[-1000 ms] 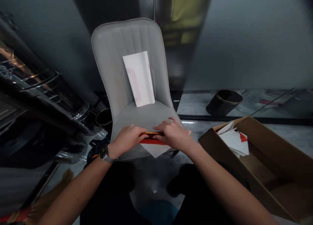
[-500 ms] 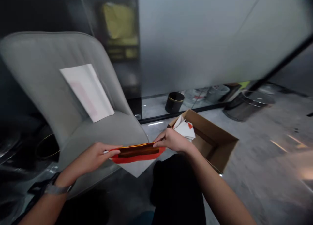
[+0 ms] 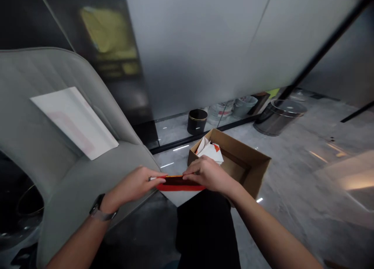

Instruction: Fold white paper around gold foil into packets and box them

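A red and white folded paper (image 3: pixel 181 188) with a dark band along its top is stretched between my two hands, above my knee. My left hand (image 3: pixel 143 181) pinches its left end, and a small white tip sticks out by the fingers. My right hand (image 3: pixel 206 173) is closed on the right end, fingers bent over the top edge. Just beyond my right hand stands an open cardboard box (image 3: pixel 248 152) with white and red papers (image 3: pixel 212 151) in its near left corner. A white sheet (image 3: pixel 76 121) with a faint pink mark leans on the grey chair (image 3: pixel 122 160).
A black round container (image 3: pixel 197 121) and pale buckets (image 3: pixel 244 106) stand beyond the box, at the foot of a frosted glass panel (image 3: pixel 198 46). A metal bin (image 3: pixel 277 119) is at the right on the grey marble floor (image 3: pixel 298 175).
The view has turned right, so the chair and box sit further left. My hands are closer together on the paper, and less of its dark band shows.
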`<control>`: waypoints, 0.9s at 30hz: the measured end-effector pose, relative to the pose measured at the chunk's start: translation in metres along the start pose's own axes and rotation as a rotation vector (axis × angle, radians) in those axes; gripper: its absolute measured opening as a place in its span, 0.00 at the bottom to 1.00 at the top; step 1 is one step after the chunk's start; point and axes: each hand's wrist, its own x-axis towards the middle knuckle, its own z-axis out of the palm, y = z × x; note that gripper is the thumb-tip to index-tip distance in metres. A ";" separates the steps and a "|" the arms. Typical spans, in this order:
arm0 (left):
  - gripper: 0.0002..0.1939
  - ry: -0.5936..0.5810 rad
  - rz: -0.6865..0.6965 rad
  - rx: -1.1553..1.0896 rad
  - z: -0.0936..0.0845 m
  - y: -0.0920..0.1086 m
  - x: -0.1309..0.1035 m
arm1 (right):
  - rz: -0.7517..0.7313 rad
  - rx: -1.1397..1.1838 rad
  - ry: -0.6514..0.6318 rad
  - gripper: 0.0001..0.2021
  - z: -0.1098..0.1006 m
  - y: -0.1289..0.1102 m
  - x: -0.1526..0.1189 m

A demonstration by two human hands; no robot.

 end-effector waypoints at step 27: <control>0.26 0.743 -0.296 -0.632 0.037 -0.152 0.236 | 1.214 0.516 0.942 0.11 0.051 0.371 0.031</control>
